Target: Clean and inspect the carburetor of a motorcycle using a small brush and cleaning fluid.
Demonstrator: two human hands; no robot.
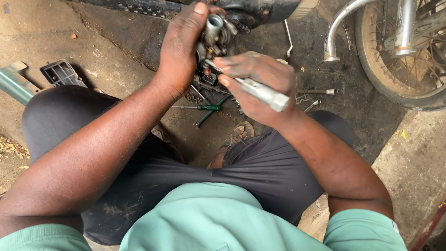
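My left hand [182, 46] grips a small grey metal carburettor [214, 33] and holds it up in front of me. My right hand [258, 81] is closed around a silver metal tool [260, 92] whose tip reaches into the lower side of the carburettor. The tool's thick end sticks out past my palm to the right. Both hands are above the oily ground between my knees.
A green-handled screwdriver [204, 107], spanners [316, 91] and small parts lie on the dark ground below my hands. A motorcycle wheel [399, 56] and chrome pipe [337, 28] stand at the upper right. A black plastic part [60, 73] lies at the left.
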